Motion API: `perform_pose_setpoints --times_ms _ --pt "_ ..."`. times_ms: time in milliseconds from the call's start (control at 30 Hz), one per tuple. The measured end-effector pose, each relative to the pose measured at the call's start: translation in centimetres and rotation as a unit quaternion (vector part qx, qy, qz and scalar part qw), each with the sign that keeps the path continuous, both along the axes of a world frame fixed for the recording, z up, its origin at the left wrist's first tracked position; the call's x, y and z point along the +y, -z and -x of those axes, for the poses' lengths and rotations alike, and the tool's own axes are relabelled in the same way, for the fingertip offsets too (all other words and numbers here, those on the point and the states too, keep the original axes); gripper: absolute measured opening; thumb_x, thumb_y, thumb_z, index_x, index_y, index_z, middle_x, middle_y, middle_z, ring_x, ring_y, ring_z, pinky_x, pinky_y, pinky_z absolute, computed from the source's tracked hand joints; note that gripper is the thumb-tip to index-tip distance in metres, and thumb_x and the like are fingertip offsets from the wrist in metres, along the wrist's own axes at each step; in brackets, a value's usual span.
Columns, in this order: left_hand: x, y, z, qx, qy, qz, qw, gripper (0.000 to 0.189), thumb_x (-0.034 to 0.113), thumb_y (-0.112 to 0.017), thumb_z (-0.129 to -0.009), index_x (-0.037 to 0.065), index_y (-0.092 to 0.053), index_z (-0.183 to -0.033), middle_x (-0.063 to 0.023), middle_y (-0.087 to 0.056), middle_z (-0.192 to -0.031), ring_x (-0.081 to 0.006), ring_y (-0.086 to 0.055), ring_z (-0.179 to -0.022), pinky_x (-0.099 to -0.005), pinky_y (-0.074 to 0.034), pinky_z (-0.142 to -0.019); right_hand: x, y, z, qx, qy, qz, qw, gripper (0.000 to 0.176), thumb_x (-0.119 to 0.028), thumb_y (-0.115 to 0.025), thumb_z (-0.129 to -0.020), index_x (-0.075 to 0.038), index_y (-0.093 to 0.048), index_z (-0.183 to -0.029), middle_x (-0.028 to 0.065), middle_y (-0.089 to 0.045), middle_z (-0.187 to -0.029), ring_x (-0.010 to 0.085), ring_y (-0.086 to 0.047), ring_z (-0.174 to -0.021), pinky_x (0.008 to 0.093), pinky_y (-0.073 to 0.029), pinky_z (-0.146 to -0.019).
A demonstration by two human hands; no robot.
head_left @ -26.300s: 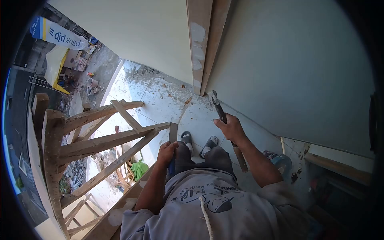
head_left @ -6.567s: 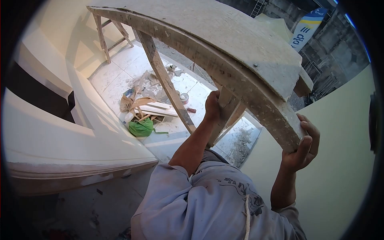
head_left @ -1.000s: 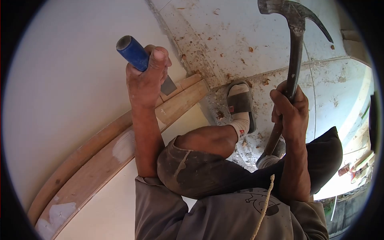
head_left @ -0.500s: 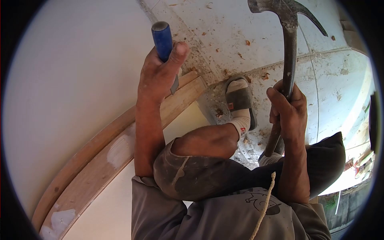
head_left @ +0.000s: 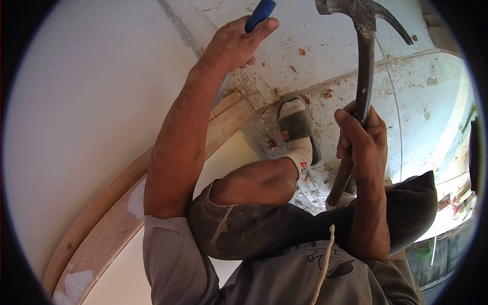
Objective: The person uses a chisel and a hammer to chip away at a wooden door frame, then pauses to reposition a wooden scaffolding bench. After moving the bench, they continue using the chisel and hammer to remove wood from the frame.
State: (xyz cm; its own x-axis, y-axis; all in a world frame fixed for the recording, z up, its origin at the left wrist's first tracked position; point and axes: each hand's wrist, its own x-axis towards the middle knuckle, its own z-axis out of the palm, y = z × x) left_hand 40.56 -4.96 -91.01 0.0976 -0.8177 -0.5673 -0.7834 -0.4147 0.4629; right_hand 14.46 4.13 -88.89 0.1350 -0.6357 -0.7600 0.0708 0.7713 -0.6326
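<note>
A chisel with a blue handle [head_left: 261, 14] is held in my left hand [head_left: 230, 46], its thumb lying along the handle. The handle end tilts up and to the right, and part of the flat metal blade shows below the wrist, close to the end of the curved wooden ledge [head_left: 229, 119]. My right hand [head_left: 365, 140] wraps around the lower handle of a claw hammer [head_left: 364, 71]. The hammer stands nearly upright in view, its head at the top edge and the claw pointing right.
A smooth pale wall [head_left: 91, 101] rises on the left above the ledge, which has white filler patches [head_left: 76, 284]. My sandalled foot [head_left: 296, 124] rests on the dusty tiled floor [head_left: 325, 66], strewn with chips. A dark cushion-like shape [head_left: 412, 208] lies at right.
My left hand has moved up and to the right with the chisel, which now tilts more to the right. My right hand and the hammer stay almost in place.
</note>
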Motion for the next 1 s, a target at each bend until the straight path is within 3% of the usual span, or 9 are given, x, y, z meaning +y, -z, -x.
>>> perform_pose_setpoints --times_ms 100,200,300,367,467,600,800,1000 --pt "-0.7 1.5 0.1 -0.011 0.007 -0.044 0.999 0.080 0.083 -0.049 -0.074 0.004 -0.056 -0.083 -0.0001 -0.047 -0.058 -0.0135 -0.060 -0.053 -0.0288 -0.048 -0.047 0.0 0.2 0.6 0.000 0.018 -0.022 1.000 0.016 -0.016 -0.067 -0.085 -0.003 -0.058 -0.084 -0.0011 -0.048 -0.052 0.0067 -0.043 -0.039 0.0228 -0.034 -0.038" --pt "-0.6 2.5 0.0 -0.011 0.035 -0.038 0.999 0.079 0.084 -0.047 -0.074 0.006 -0.056 -0.082 -0.0002 -0.047 -0.057 -0.0106 -0.054 -0.049 -0.0262 -0.045 -0.046 0.1 0.5 0.6 -0.011 0.049 -0.040 0.998 0.017 -0.018 -0.066 -0.085 -0.004 -0.057 -0.084 -0.0006 -0.047 -0.051 0.0080 -0.043 -0.038 0.0232 -0.035 -0.037" --pt "0.6 3.7 -1.1 0.011 0.033 -0.015 0.999 0.078 0.083 -0.044 -0.077 0.007 -0.056 -0.084 0.0017 -0.043 -0.056 -0.0068 -0.043 -0.044 -0.0233 -0.038 -0.042 -0.1 0.6 0.3 0.001 0.074 -0.052 0.996 0.018 -0.019 -0.065 -0.085 -0.004 -0.057 -0.086 -0.0002 -0.045 -0.052 0.0087 -0.042 -0.037 0.0231 -0.034 -0.036" --pt "1.1 4.0 -1.4 0.074 -0.049 -0.052 0.995 0.076 0.081 -0.042 -0.080 0.007 -0.056 -0.087 0.0035 -0.039 -0.056 -0.0042 -0.034 -0.044 -0.0209 -0.030 -0.041 -0.3 0.7 -0.1 0.000 0.075 -0.061 0.995 0.017 -0.019 -0.065 -0.085 -0.004 -0.057 -0.086 -0.0003 -0.045 -0.052 0.0086 -0.042 -0.037 0.0229 -0.034 -0.036" --pt "1.4 3.0 -1.4 0.095 -0.110 -0.076 0.986 0.076 0.081 -0.040 -0.081 0.008 -0.056 -0.090 0.0049 -0.037 -0.055 -0.0034 -0.032 -0.044 -0.0205 -0.028 -0.041 -0.1 1.0 -0.3 0.001 0.069 -0.072 0.995 0.017 -0.019 -0.065 -0.086 -0.004 -0.057 -0.086 -0.0004 -0.045 -0.052 0.0083 -0.042 -0.037 0.0225 -0.033 -0.036" --pt "1.6 3.0 -1.8 0.106 -0.091 -0.079 0.987 0.077 0.083 -0.039 -0.080 0.008 -0.057 -0.090 0.0049 -0.041 -0.056 -0.0031 -0.033 -0.044 -0.0193 -0.027 -0.042 -0.1 1.0 -1.0 -0.002 0.044 -0.088 0.995 0.017 -0.019 -0.065 -0.086 -0.004 -0.057 -0.085 -0.0008 -0.045 -0.052 0.0076 -0.041 -0.037 0.0221 -0.033 -0.036" --pt "2.2 4.4 -2.8 0.160 -0.114 -0.193 0.961 0.077 0.084 -0.043 -0.077 0.010 -0.058 -0.090 0.0041 -0.045 -0.057 -0.0026 -0.032 -0.045 -0.0190 -0.025 -0.041 0.2 1.5 -1.1 0.012 0.025 -0.092 0.995 0.016 -0.020 -0.065 -0.086 -0.007 -0.057 -0.089 -0.0030 -0.042 -0.051 0.0067 -0.039 -0.036 0.0220 -0.033 -0.036" --pt "3.1 5.5 -3.5 0.194 -0.170 -0.216 0.942 0.076 0.083 -0.048 -0.075 0.008 -0.055 -0.086 0.0073 -0.037 -0.054 -0.0018 -0.030 -0.044 -0.0194 -0.024 -0.041 0.3 1.7 -0.8 0.017 0.026 -0.092 0.995 0.015 -0.021 -0.066 -0.086 -0.008 -0.058 -0.089 -0.0031 -0.043 -0.051 0.0067 -0.040 -0.037 0.0218 -0.033 -0.036"
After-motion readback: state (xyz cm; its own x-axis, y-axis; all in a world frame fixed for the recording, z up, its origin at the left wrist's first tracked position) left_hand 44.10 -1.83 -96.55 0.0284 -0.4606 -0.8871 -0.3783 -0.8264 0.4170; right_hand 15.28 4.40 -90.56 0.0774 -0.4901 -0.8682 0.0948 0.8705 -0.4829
